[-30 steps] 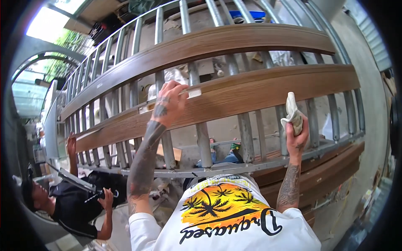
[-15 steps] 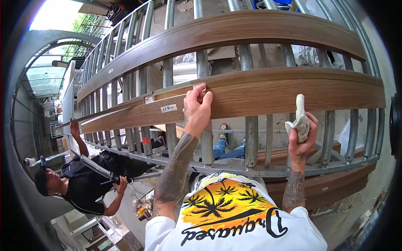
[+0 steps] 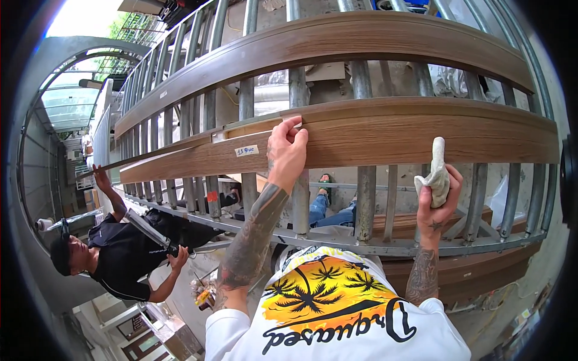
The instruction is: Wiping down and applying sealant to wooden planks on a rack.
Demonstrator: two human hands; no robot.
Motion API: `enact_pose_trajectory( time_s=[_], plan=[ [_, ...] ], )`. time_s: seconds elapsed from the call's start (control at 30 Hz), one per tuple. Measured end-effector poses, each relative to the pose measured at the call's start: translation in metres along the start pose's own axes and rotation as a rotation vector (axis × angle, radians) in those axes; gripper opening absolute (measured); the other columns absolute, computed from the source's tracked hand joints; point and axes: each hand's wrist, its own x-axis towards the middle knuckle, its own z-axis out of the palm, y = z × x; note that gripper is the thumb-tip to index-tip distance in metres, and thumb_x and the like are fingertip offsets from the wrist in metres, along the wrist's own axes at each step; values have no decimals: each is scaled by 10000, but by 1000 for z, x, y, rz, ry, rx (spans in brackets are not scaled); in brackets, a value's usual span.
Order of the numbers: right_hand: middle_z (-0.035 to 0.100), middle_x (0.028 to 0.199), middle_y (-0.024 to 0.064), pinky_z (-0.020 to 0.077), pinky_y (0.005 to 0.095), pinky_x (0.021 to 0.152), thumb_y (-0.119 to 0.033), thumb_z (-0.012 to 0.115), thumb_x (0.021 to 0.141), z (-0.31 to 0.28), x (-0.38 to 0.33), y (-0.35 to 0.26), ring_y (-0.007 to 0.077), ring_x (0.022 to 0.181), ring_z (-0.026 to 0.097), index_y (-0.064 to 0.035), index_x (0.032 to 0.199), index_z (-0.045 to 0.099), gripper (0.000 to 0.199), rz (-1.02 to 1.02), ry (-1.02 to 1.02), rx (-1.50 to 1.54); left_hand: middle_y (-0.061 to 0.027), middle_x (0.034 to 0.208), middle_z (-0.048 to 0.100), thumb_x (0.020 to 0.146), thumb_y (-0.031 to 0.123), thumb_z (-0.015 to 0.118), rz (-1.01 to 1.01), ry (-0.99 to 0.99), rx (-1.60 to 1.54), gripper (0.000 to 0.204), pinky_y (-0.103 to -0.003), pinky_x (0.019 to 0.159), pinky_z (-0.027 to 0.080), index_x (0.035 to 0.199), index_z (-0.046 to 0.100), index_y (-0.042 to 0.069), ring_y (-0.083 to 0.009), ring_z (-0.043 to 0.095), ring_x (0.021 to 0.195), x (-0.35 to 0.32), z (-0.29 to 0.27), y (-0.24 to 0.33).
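The near wood-grain board (image 3: 373, 141) lies across the metal rack (image 3: 361, 236), its long axis running left to right, one end at the left near the co-worker, the other at the rack's right side. A paper label (image 3: 247, 150) sits on its face, left of the left hand (image 3: 286, 150). Along the board's far edge, a narrow dark strip (image 3: 174, 154) slants off to the left, parted from it by a pale gap.

The left forearm reaches up and rightward; the back of the hand faces the camera, fingers bent at the far edge. Whether they pinch anything there cannot be told.

The right hand (image 3: 439, 195), its forearm nearly upright, is closed around an off-white cloth (image 3: 436, 174), whose rolled tip points away from the wearer, over the board in view; contact is unclear.

Beyond lies a parallel far board (image 3: 337, 41). At left, a co-worker (image 3: 126, 256) in black raises one hand to the strip's far left and grips a long silver tool (image 3: 149, 230) in the other.
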Motion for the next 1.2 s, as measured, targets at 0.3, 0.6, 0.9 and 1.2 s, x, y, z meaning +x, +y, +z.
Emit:
enact_pose_trajectory(
  time_s=[0.3, 0.6, 0.9, 1.2],
  plan=[
    [524, 1323, 175, 420, 427, 1034, -192, 631, 874, 5, -6, 3, 311, 1182, 540, 8, 1268, 521, 456, 4, -13, -43, 1, 1018, 578, 853, 342, 694, 110, 119, 184, 457, -471, 955, 351, 1254, 644, 129, -216, 517, 1053, -18, 18, -3],
    [520, 1348, 165, 401, 413, 1056, -169, 615, 902, 7, -8, 4, 305, 1214, 528, 12, 1305, 515, 453, 13, 9, -49, -10, 986, 558, 848, 303, 640, -28, 112, 189, 380, -456, 934, 347, 1190, 637, 138, -230, 520, 1026, -9, 23, 11],
    [535, 1340, 148, 385, 411, 1081, -166, 614, 916, 6, -9, 13, 296, 1230, 526, 6, 1322, 528, 449, -45, 4, -62, -12, 1003, 603, 863, 298, 662, 49, -10, -43, 371, -434, 959, 343, 1198, 652, 137, -224, 533, 1045, -12, 10, 1],
    [566, 1325, 142, 446, 379, 1020, -215, 631, 954, -2, -8, 24, 257, 1176, 566, 12, 1366, 515, 485, -65, 5, -62, -44, 1184, 630, 1005, 127, 606, 328, -169, -666, 389, -273, 896, 536, 1372, 548, 15, -114, 612, 1056, -21, -34, -49]
  ],
)
